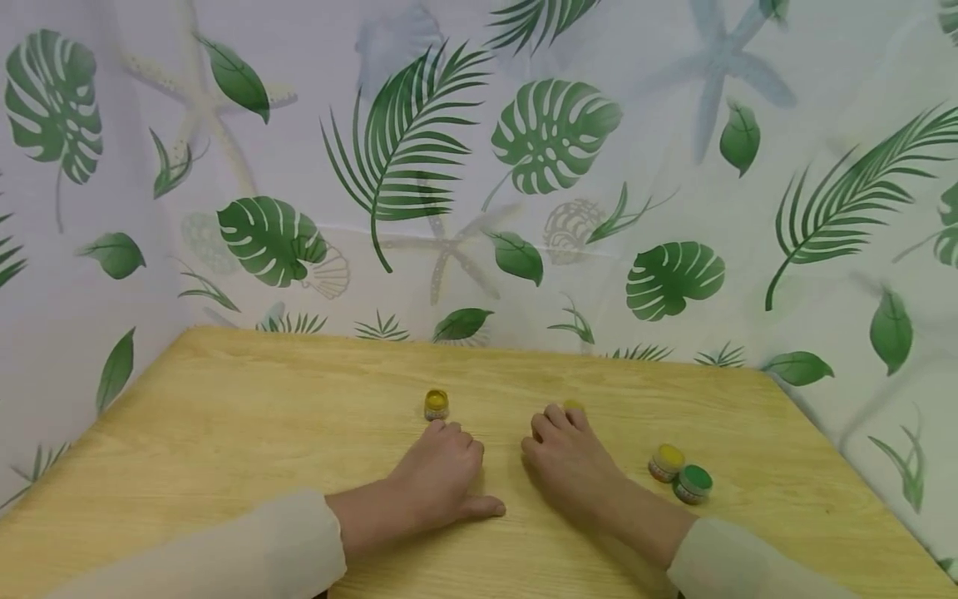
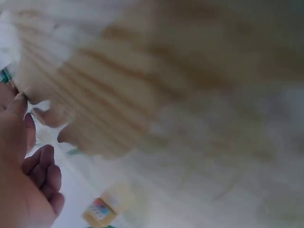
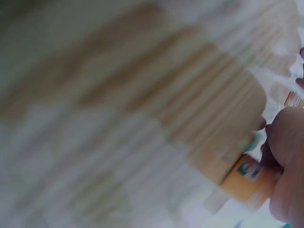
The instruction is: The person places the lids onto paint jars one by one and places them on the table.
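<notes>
A small jar of yellow paint (image 1: 437, 406) stands just beyond the fingertips of my left hand (image 1: 441, 474). That hand rests low over the table, its fingers loosely bent and thumb stretched to the right. In the left wrist view, the yellow jar (image 2: 99, 212) is apart from the fingers. My right hand (image 1: 565, 453) has bent fingers and lies in front of another yellow jar (image 1: 574, 404), mostly hidden by it. The right wrist view shows this jar (image 3: 244, 178) with its label, close against the hand; whether they touch I cannot tell.
To the right of my right forearm stand a yellow-topped jar (image 1: 666, 462) and a green-topped jar (image 1: 693, 484), side by side. The wood-grain table (image 1: 262, 416) meets a leaf-patterned backdrop (image 1: 449, 166) along its far and side edges.
</notes>
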### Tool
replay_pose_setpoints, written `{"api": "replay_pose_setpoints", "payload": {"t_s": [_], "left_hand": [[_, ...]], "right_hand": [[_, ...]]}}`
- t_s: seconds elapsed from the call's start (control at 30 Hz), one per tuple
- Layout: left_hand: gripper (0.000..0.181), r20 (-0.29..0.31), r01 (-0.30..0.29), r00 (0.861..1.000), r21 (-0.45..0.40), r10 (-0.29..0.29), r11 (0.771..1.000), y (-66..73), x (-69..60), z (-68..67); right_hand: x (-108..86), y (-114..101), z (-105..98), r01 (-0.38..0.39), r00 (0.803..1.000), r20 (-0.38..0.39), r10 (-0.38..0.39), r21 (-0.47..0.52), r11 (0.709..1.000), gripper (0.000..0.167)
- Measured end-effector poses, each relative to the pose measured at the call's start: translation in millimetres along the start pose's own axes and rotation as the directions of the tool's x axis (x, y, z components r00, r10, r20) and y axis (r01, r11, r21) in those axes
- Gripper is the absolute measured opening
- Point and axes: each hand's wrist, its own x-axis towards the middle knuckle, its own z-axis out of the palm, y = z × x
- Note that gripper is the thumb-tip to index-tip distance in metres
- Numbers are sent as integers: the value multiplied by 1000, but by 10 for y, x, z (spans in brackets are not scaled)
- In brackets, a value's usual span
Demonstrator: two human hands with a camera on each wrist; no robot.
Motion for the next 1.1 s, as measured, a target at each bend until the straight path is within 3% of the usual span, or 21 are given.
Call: {"api": "replay_pose_setpoints", "payload": {"t_s": [0.1, 0.27, 0.53, 0.7, 0.83, 0.97, 1.1], "left_hand": [[57, -20, 19, 1000, -6, -19, 1000, -92, -38, -9], [54, -78, 48, 996, 3, -48, 999, -264, -97, -24], [48, -107, 100, 990, 22, -97, 995, -431, -127, -19], [43, -140, 177, 975, 3, -174, 984, -503, -103, -20], [48, -118, 251, 962, 24, -247, 968, -565, -53, -20], [52, -67, 300, 953, 51, -296, 953, -616, 4, -11], [55, -64, 323, 945, 31, -321, 946, -640, 74, 20]], "right_hand": [[-39, 82, 56, 44, 999, 21, -44, 31, 999, 17], [-90, 217, 97, 121, 993, -12, -121, 22, 992, 16], [-136, 433, 125, 150, 989, 3, -150, 22, 988, 16], [-173, 574, 188, 127, 992, -5, -127, 11, 992, 20], [-193, 663, 228, 71, 997, -5, -71, 23, 997, 18], [-183, 711, 273, 6, 1000, -24, -3, 91, 996, 11], [-169, 726, 305, -69, 996, -43, 78, 175, 982, 10]]}}
